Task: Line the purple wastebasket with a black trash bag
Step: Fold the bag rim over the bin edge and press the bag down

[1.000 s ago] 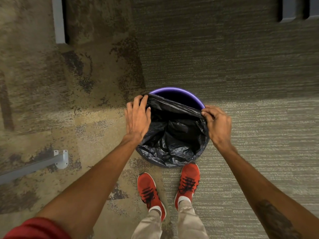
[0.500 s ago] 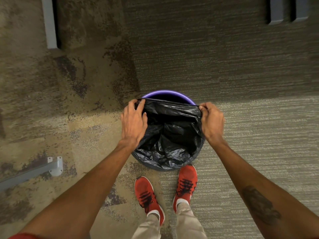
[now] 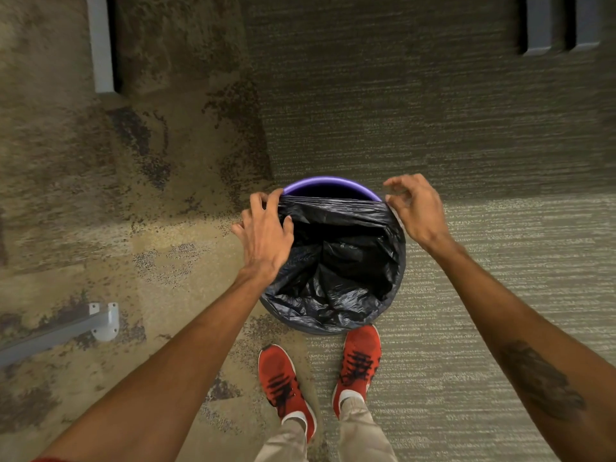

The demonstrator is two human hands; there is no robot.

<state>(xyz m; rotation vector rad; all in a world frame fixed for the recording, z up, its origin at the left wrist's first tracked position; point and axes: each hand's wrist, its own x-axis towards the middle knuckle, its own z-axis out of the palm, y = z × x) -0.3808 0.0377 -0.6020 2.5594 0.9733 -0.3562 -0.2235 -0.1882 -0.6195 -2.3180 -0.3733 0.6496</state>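
1. Black plastic of the trash bag (image 3: 336, 261) is gripped at its left side by the left hand (image 3: 266, 235), fingers (image 3: 256, 203) clamped on the bag's edge.
2. The purple wastebasket (image 3: 328, 183) stands on the carpet (image 3: 433, 128), the bag draped over its near rim and the far rim bare.
3. The right hand (image 3: 416, 208) pinches the bag's right edge, remaining fingers spread.

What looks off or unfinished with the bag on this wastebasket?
The black trash bag covers the near and side rim only; the purple wastebasket's far rim is bare, the bag's edge stretched straight between both hands. No tears show.
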